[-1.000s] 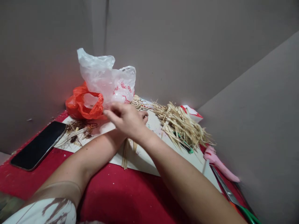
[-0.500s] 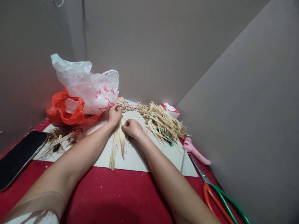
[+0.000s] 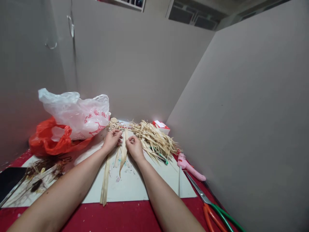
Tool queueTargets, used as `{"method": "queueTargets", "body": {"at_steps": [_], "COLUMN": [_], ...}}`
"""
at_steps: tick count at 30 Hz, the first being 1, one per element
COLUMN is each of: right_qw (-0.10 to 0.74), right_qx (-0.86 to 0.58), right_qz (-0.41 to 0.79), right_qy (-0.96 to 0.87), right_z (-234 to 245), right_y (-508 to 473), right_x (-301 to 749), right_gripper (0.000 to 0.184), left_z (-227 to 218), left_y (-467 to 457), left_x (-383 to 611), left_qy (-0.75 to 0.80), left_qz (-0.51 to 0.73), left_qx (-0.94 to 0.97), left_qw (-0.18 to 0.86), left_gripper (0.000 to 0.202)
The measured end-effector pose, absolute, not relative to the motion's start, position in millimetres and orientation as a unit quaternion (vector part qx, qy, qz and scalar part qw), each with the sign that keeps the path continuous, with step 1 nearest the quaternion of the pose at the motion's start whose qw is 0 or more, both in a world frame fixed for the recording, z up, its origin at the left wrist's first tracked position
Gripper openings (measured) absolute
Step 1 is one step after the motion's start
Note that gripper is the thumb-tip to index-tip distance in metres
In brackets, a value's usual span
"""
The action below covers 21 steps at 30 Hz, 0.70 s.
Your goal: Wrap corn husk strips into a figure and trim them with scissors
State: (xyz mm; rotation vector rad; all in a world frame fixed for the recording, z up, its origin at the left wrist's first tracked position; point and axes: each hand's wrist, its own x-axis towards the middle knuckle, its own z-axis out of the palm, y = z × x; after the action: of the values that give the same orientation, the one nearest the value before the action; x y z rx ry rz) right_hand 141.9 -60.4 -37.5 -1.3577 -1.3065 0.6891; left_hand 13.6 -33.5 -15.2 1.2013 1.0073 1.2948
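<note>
My left hand point(image 3: 111, 140) and my right hand point(image 3: 134, 147) sit close together over a white board point(image 3: 135, 188). Both pinch the top of pale dried straw strips point(image 3: 123, 152) that hang down between them toward me. A longer pair of strips point(image 3: 105, 183) lies flat on the board under my left forearm. Just right of my right hand is a loose pile of cut straw point(image 3: 154, 138).
A white plastic bag point(image 3: 77, 112) and a red plastic bag point(image 3: 47, 140) stand at the back left. Dark plant scraps point(image 3: 38, 170) and a phone point(image 3: 8, 183) lie at the left. A pink-handled knife point(image 3: 190, 167), scissors point(image 3: 212, 209) and a red-white box point(image 3: 161, 125) are at the right. Grey walls close in.
The view has tilted upward, showing more wall. My hands have drawn nearer each other and lifted the strips' top ends; the strips hang straighter between them.
</note>
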Motion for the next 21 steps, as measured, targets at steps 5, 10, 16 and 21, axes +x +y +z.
{"method": "queueTargets", "body": {"at_steps": [5,10,16,21], "right_qw": [0.547,0.486,0.245,0.346], "right_qx": [-0.517,-0.576,-0.647,-0.621], "right_qz": [0.264,0.25,0.143,0.223], "right_qy": [-0.603,-0.608,-0.708,-0.667], "right_z": [-33,-24,-22,-31], "right_y": [-63,-69,-82,-72], "right_x": [139,140,131,135], "right_gripper": [0.019,0.028,0.012,0.012], "left_z": [-15,-12,-6,-5], "left_y": [-37,-28,-25,-27], "left_x": [15,6,0,0], "left_qy": [0.396,0.405,0.413,0.427], "left_qz": [0.51,0.595,0.629,0.565], "left_qx": [0.525,0.463,0.409,0.441], "left_qw": [0.554,0.517,0.516,0.552], "left_gripper": [0.04,0.022,0.016,0.019]}}
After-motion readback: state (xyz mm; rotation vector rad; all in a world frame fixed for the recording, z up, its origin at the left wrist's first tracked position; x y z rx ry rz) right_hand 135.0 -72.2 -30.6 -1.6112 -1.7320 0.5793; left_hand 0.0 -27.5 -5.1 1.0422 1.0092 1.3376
